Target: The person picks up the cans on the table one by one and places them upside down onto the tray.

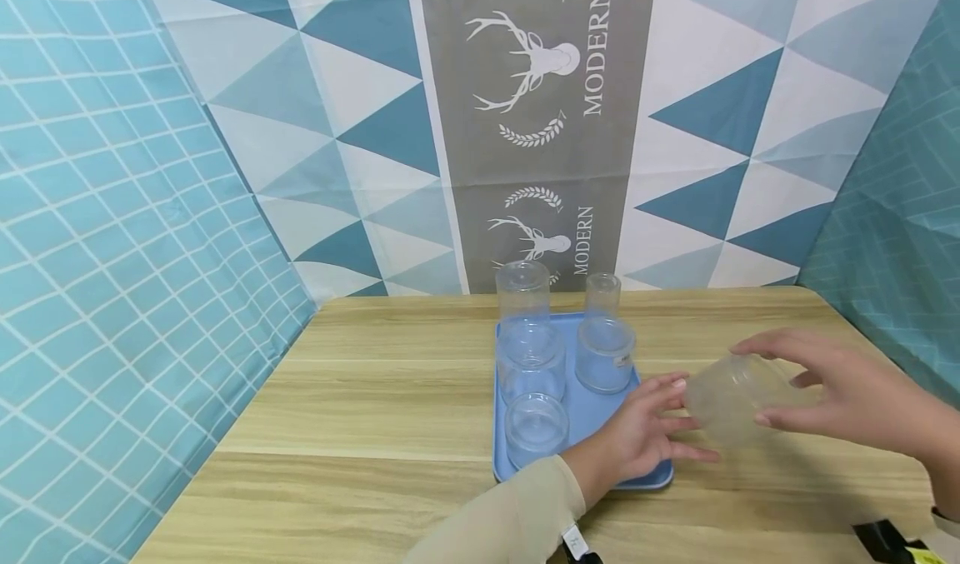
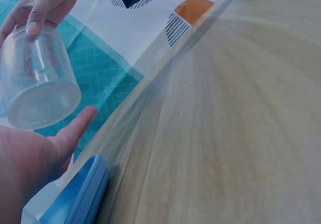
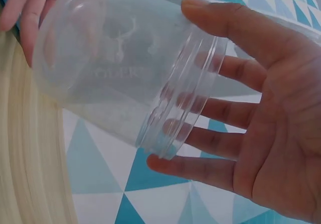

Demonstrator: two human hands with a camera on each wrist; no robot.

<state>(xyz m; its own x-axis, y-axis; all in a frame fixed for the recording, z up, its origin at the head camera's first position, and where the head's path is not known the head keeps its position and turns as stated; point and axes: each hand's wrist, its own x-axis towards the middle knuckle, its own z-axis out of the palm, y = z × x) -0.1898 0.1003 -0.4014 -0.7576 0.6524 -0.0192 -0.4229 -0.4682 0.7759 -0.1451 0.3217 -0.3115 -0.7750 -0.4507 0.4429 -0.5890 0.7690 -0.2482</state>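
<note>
A clear plastic jar [image 1: 726, 406] is held tilted above the table by my right hand [image 1: 847, 385]. In the right wrist view, the right thumb and fingers grip the threaded mouth of the jar [image 3: 115, 68], whose base points toward my left hand [image 1: 637, 431]. The left hand has its fingers spread, close by the jar's base. From the left wrist, the left thumb [image 2: 75, 131] stands just below that base, with the right hand [image 2: 45, 5] over the mouth end. Beneath the left forearm lies part of a blue tray [image 1: 581, 435].
Several clear containers stand on the tray: a front jar [image 1: 537, 426], a middle jar [image 1: 532, 364], a tall one [image 1: 522, 293] behind, a right jar [image 1: 604, 356] and a narrow one [image 1: 602, 296]. Patterned cloth [image 1: 360, 131] hangs behind the wooden table [image 1: 360, 406].
</note>
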